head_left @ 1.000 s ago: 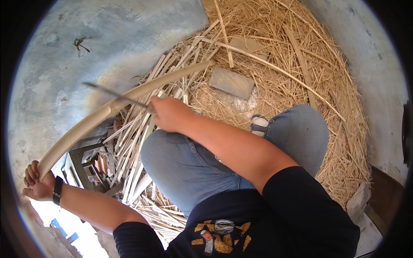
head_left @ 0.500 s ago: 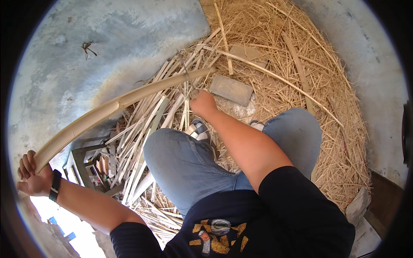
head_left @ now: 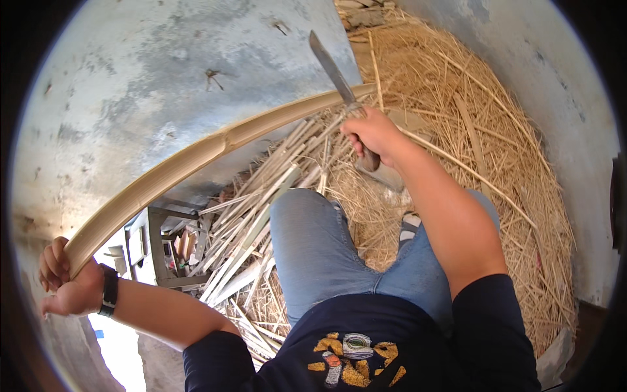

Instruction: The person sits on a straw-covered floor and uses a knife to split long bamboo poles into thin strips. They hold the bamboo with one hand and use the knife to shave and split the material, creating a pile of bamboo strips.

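Observation:
A long split bamboo pole (head_left: 176, 163), hollow side showing, slants from the lower left up to the straw at the far side. My left hand (head_left: 72, 277) is closed around its near end at the far left. In my right hand (head_left: 375, 137) is the handle of a machete (head_left: 336, 75), fingers wrapped round it. The blade points up and to the left and overlaps the pole near its far end; whether they touch I cannot tell. Below the pole lies a heap of thin bamboo strips (head_left: 261, 209).
Straw-like shavings (head_left: 509, 176) cover the floor on the right. A block (head_left: 388, 176) sits under my right hand, partly hidden. A blue-grey wall (head_left: 150, 72) rises behind the pole, and a dark frame (head_left: 157, 245) stands left of the strips. Another wall (head_left: 588, 163) curves along the right.
My right hand has lifted the machete up and away from me, so its blade now shows in full. My left hand keeps the pole. The whole view has shifted a little.

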{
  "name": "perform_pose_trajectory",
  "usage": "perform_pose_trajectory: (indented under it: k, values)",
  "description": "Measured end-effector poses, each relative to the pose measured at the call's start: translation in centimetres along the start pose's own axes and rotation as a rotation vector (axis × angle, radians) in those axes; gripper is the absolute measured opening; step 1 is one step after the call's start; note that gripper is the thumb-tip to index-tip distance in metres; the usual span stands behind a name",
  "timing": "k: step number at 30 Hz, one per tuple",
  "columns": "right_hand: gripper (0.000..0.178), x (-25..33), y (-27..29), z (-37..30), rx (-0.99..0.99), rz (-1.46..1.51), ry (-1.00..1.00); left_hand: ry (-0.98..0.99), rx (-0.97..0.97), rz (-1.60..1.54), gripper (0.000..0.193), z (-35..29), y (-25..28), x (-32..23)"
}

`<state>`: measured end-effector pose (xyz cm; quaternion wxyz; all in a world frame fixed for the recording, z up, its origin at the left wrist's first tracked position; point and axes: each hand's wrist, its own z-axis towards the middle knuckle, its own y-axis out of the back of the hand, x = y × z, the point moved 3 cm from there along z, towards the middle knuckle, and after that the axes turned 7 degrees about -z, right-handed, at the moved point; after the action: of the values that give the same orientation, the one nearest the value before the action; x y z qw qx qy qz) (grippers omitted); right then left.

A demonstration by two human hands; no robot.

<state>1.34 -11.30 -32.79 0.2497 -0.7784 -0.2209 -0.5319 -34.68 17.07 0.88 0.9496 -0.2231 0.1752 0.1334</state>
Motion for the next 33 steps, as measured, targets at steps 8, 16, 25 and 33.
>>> perform_pose_trajectory:
  k: [8, 16, 25, 33]
  values:
    - [0.034, 0.0, -2.3, -4.7, 0.02, -0.289, 0.39, -0.179, -0.349, 0.026, 0.07, -3.9, -4.2, 3.5]
    - [0.039, 1.1, 4.1, -4.4, -0.134, -0.164, 0.266, -0.217, -0.272, 0.145, 0.064, -4.8, -9.1, 3.3]
    - [0.026, 1.8, 7.0, -3.5, -0.232, -0.055, 0.308, -0.256, -0.167, 0.098, 0.066, -7.0, -9.2, 2.4]
    - [0.015, 2.8, 9.1, -3.5, -0.367, 0.075, 0.29, 0.001, -0.146, 0.119, 0.062, -9.5, -11.5, 9.9]
